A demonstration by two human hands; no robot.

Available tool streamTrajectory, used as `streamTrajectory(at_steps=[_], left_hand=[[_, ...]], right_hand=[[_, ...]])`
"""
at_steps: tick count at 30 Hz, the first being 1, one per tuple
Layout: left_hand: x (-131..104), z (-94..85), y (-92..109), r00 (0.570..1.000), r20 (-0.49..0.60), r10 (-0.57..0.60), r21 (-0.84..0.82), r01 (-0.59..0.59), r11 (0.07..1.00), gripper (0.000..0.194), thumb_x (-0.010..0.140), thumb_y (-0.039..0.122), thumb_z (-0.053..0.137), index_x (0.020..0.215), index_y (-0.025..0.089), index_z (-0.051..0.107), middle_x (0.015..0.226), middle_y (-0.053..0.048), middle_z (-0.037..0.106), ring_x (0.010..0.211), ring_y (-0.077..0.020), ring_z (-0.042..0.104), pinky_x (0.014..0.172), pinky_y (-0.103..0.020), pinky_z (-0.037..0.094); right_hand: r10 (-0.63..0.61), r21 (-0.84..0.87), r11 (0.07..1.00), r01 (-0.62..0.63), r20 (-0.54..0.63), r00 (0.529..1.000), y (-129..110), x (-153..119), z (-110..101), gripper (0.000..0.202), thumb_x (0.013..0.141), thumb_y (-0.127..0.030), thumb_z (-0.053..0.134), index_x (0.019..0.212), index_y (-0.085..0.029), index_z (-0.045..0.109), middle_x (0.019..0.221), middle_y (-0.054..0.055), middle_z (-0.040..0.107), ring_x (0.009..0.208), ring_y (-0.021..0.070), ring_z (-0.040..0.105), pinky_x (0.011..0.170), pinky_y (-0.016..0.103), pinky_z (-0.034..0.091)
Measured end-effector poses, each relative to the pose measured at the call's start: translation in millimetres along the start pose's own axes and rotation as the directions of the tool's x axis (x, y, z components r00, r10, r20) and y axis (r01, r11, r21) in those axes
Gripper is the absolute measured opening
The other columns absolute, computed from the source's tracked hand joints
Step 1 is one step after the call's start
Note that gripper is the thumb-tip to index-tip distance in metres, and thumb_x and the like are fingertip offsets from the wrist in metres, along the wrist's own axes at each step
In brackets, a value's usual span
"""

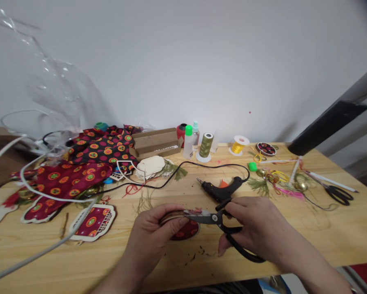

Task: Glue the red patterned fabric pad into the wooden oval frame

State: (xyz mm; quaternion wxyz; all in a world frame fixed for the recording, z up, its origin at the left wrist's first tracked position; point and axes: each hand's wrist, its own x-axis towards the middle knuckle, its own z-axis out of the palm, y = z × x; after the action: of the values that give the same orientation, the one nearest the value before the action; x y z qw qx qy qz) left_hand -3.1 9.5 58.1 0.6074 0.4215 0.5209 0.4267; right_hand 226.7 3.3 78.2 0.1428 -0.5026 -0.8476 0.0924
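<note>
My left hand (157,232) is closed on a thin wooden-edged disc (171,216), seen nearly edge-on. My right hand (253,224) grips black-handled scissors (214,218). Their blades lie along the disc's edge beside a small reddish scrap (196,210); whether the blades touch it I cannot tell. Below, partly hidden by my left fingers, is a round dark-red patterned fabric piece (186,232). A black glue gun (221,190) lies just beyond the scissors.
Patterned cloth (100,143) is heaped at the left near a fabric-covered wooden ornament (93,222). Behind stand a cardboard box (157,143), bottles (188,143) and thread spools (206,146). More scissors (338,194) lie at right. A white cable (48,261) crosses the left side.
</note>
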Motion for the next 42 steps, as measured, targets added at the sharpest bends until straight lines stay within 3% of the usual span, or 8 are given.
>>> streamTrajectory(at_steps=[15, 17, 23, 31, 35, 39, 42], left_hand=[[-0.6, 1.6, 1.9, 1.000, -0.008, -0.002, -0.011, 0.002, 1.000, 0.014, 0.061, 0.023, 0.077, 0.073, 0.019, 0.074, 0.077, -0.004, 0.078, 0.073, -0.0207, 0.072, 0.068, -0.026, 0.057], [0.0, 1.8, 2.3, 1.000, 0.000, -0.015, 0.003, 0.015, 1.000, 0.014, 0.062, 0.023, 0.077, 0.075, 0.019, 0.074, 0.078, -0.004, 0.078, 0.073, -0.0193, 0.071, 0.068, -0.024, 0.055], [7.4, 2.9, -1.3, 0.995, -0.019, -0.094, 0.086, 0.095, 0.992, 0.015, 0.064, 0.028, 0.073, 0.074, 0.017, 0.074, 0.069, -0.003, 0.076, 0.062, -0.0152, 0.066, 0.056, -0.019, 0.049], [19.0, 7.9, -4.9, 0.997, 0.068, -0.030, 0.361, 0.003, 0.933, 0.014, 0.069, 0.030, 0.065, 0.073, 0.020, 0.074, 0.072, -0.002, 0.075, 0.069, -0.0213, 0.067, 0.063, -0.026, 0.049], [21.7, 7.9, -7.1, 0.996, 0.043, 0.076, 0.508, -0.088, 0.857, 0.016, 0.071, 0.030, 0.063, 0.079, 0.022, 0.074, 0.078, -0.003, 0.076, 0.074, -0.0236, 0.067, 0.070, -0.030, 0.049], [25.6, 6.1, -9.6, 0.975, 0.115, 0.189, 0.696, -0.215, 0.685, 0.023, 0.078, 0.031, 0.056, 0.092, 0.023, 0.073, 0.092, -0.006, 0.075, 0.087, -0.0261, 0.065, 0.080, -0.036, 0.046], [31.1, 5.9, -11.6, 0.959, 0.164, 0.231, 0.733, -0.276, 0.622, 0.022, 0.077, 0.028, 0.058, 0.092, 0.024, 0.073, 0.095, -0.008, 0.072, 0.093, -0.0283, 0.060, 0.085, -0.041, 0.042]], right_hand=[[-0.072, -0.070, 0.995, 0.065, -0.101, 0.992, 4.5, -0.8, 8.6, 0.041, 0.063, -0.057, 0.073, 0.060, -0.018, 0.060, 0.057, 0.000, 0.062, 0.052, 0.0143, 0.058, 0.047, 0.024, 0.031], [-0.039, -0.039, 0.999, 0.034, -0.142, 0.989, 3.1, -0.7, 9.5, 0.039, 0.064, -0.055, 0.073, 0.060, -0.018, 0.060, 0.054, -0.001, 0.061, 0.049, 0.0131, 0.056, 0.046, 0.024, 0.031], [0.232, 0.150, 0.968, -0.201, -0.228, 0.945, 0.3, -0.3, 10.1, 0.044, 0.074, -0.058, 0.063, 0.055, -0.020, 0.052, 0.051, -0.002, 0.057, 0.044, 0.0107, 0.050, 0.041, 0.021, 0.031], [0.229, 0.042, 0.973, -0.227, -0.298, 0.927, -4.6, -1.4, 20.4, 0.043, 0.078, -0.055, 0.057, 0.054, -0.020, 0.047, 0.046, -0.003, 0.052, 0.040, 0.0099, 0.046, 0.041, 0.021, 0.030], [0.188, -0.017, 0.979, -0.204, -0.317, 0.930, -5.0, -1.8, 24.1, 0.043, 0.080, -0.054, 0.054, 0.055, -0.020, 0.048, 0.046, -0.003, 0.053, 0.040, 0.0104, 0.047, 0.042, 0.023, 0.028], [0.126, -0.083, 0.983, -0.166, -0.360, 0.925, -5.2, -3.0, 28.2, 0.039, 0.083, -0.051, 0.053, 0.060, -0.019, 0.053, 0.051, 0.000, 0.058, 0.046, 0.0133, 0.055, 0.046, 0.025, 0.030], [0.087, -0.127, 0.982, -0.142, -0.367, 0.926, -6.7, -3.9, 29.7, 0.036, 0.083, -0.049, 0.054, 0.065, -0.018, 0.056, 0.057, 0.002, 0.062, 0.051, 0.0158, 0.059, 0.048, 0.027, 0.031]])
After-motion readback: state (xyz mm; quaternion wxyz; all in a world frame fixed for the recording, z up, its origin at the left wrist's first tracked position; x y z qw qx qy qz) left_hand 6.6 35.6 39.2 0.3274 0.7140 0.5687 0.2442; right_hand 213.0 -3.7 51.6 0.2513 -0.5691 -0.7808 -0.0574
